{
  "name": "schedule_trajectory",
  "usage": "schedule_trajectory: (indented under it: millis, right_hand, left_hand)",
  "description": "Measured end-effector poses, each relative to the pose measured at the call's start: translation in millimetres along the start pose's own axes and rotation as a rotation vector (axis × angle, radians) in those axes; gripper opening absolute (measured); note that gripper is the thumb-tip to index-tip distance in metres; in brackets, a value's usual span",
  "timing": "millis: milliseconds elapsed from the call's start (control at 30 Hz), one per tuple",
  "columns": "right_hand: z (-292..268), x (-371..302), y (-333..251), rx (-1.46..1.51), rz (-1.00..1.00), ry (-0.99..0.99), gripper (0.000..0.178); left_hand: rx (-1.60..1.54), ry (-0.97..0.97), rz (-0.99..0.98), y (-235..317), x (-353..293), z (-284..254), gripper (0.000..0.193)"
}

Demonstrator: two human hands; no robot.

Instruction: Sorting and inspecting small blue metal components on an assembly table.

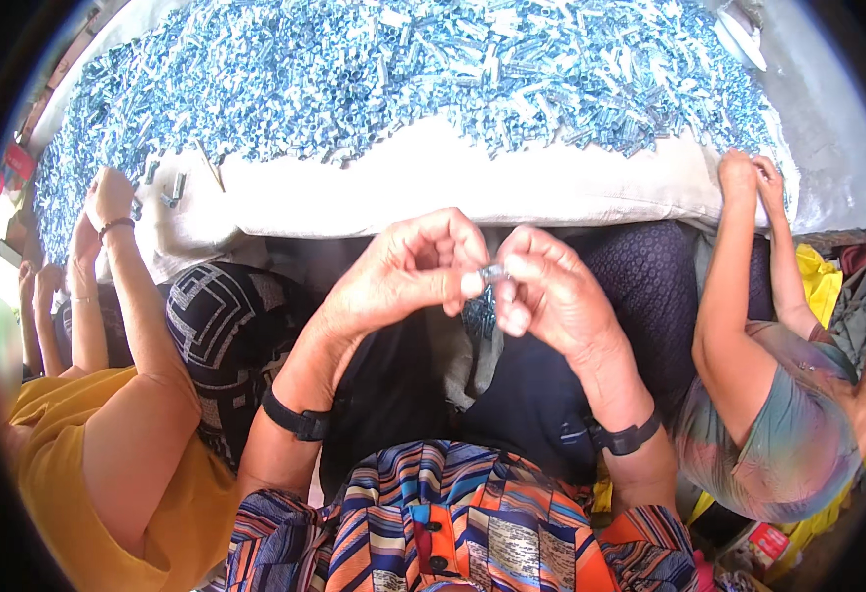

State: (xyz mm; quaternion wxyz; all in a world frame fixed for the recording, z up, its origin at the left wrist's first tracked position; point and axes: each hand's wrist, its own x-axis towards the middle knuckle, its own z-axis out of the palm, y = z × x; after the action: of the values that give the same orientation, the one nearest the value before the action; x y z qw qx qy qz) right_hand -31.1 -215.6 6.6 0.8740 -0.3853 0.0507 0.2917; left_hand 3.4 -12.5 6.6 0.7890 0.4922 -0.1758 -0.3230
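My left hand [401, 268] and my right hand [563, 293] meet over my lap, just short of the table's near edge. Pinched between the fingertips of both is a small shiny grey-blue piece [493, 272]; its exact kind is too small to make out. Below the fingers, between my knees, more blue shiny pieces [479, 312] show, partly hidden by my hands. A broad heap of small blue and clear tube-like pieces [383, 84] covers the table beyond.
Pale cloth [354, 197] drapes the table's near edge. A few loose pieces [173, 189] and a thin pointed tool [210, 166] lie at the left. Co-workers sit close on both sides: one in a yellow top [122, 464], another in a multicoloured top [778, 424], hands at the heap.
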Motion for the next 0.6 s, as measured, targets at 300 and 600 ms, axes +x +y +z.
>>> schedule_trajectory:
  millis: [300, 600]
  right_hand:
    - [-11.6, -4.9, -11.3, -0.501, -0.049, -0.012, 0.022]
    - [-25.1, 83.3, -85.2, -1.566, -0.720, 0.386, 0.014]
  left_hand:
    - [0.118, 0.031, -0.131, -0.7, -12.5, -13.0, 0.014]
    - [1.231, 0.578, 0.484, 15.3, 67.6, -36.3, 0.014]
